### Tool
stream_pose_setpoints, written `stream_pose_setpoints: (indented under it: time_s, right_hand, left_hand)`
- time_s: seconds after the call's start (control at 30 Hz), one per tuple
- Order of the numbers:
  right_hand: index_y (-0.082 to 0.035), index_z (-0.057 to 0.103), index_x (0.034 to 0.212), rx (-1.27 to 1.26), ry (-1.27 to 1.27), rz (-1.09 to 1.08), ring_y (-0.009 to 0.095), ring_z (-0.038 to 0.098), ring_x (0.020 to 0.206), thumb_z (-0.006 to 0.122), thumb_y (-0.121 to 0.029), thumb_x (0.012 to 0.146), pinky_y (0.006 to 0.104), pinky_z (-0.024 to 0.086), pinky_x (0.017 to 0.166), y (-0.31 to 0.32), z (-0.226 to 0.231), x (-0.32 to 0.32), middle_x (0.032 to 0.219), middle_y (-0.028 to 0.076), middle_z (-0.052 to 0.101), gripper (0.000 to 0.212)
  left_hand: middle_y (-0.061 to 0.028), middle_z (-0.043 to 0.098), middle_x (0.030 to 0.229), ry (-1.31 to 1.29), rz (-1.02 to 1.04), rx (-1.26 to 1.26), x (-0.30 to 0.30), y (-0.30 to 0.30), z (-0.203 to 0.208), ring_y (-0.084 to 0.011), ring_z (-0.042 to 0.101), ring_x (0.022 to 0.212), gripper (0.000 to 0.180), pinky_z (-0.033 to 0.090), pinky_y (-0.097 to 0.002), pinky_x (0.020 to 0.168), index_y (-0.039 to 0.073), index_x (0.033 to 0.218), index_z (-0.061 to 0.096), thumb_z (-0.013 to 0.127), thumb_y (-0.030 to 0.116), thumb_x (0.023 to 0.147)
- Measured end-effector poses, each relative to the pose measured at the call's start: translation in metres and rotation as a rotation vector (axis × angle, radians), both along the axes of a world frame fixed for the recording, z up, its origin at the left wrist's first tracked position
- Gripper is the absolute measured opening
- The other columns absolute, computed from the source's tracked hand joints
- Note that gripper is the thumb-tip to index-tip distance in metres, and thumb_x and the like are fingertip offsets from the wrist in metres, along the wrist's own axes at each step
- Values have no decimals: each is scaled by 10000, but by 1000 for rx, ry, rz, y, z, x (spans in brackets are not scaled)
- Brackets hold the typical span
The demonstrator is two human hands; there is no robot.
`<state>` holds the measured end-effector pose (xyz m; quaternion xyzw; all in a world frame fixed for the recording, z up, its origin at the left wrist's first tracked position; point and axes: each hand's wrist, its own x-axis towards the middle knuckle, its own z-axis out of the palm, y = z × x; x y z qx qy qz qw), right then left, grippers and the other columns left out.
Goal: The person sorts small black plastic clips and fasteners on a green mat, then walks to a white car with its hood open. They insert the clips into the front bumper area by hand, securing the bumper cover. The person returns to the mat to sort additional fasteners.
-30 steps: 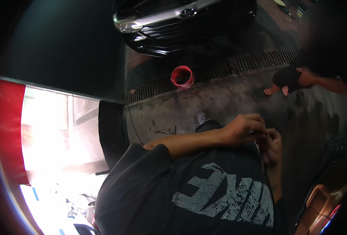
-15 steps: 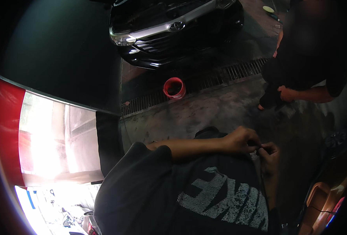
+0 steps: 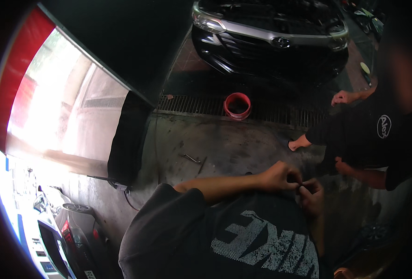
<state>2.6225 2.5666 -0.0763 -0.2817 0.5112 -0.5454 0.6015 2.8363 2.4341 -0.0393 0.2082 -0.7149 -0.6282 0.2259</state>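
We record our bare left forearm point(image 3: 224, 187) crossing in front of the torso point(image 3: 178, 232), our bare left hand point(image 3: 280, 177) curled at its end. Our bare right hand point(image 3: 312, 197) is raised opposite, fingers bent. Both hands' fingertips point(image 3: 297, 187) meet; detail between them too small to resolve.

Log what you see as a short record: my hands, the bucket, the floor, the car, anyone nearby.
Left hand: fingertips close against those of the right hand
Grip contents: too small to tell
Container: red bucket at the drain grate
Lying on floor: slim metal tool
Vehicle: black car, front toward you
Nearby: another person, right side, dark clothes
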Motion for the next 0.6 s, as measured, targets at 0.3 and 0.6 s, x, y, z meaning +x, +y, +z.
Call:
stream_pose_setpoints:
  time_s: [0.3,0.6]
  right_hand:
    - [-23,646,995,4,102,295,113,703,849,716,68,924,272,564,785,-86,19,118,924,46,708,135]
    - [-17,644,1030,75,143,221,149,715,820,705,50,931,307,590,806,-87,32,146,912,68,710,134]
  left_hand:
    - [-87,792,1023,118,214,280,132,-20,-46,-151,755,951,312,607,-331,872,-5,1164,776,846,123,889]
    - [-322,706,1324,-633,923,-236,305,-310,-87,-437,689,1265,866,556,-466,1075,-38,1619,412,725,239,861]
